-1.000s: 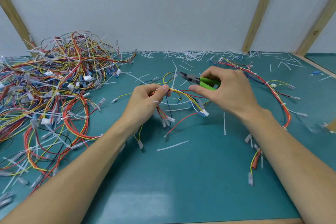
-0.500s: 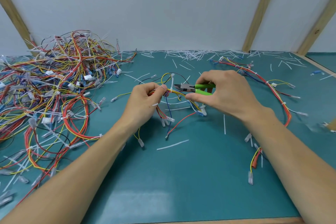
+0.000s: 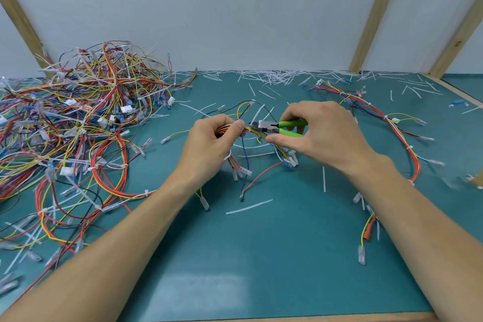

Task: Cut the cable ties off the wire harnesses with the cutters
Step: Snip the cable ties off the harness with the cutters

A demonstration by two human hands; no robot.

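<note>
- Since the earlier frames the cutters (image 3: 271,128) have swung level, their nose now closing on the left thumb.
- The left hand (image 3: 211,144) pinches the wire harness (image 3: 257,136) at worktop (image 3: 261,256) centre; the right hand (image 3: 321,136) squeezes the green handles.
- The step is nipping a cable tie; next, the blades must catch only the tie, sparing wires.
- Uncut harnesses (image 3: 78,125) lie at nine o'clock.

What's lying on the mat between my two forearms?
In the head view, a cut white tie strip lies on the green mat between the forearms; a red wire end dangles nearby.
</note>
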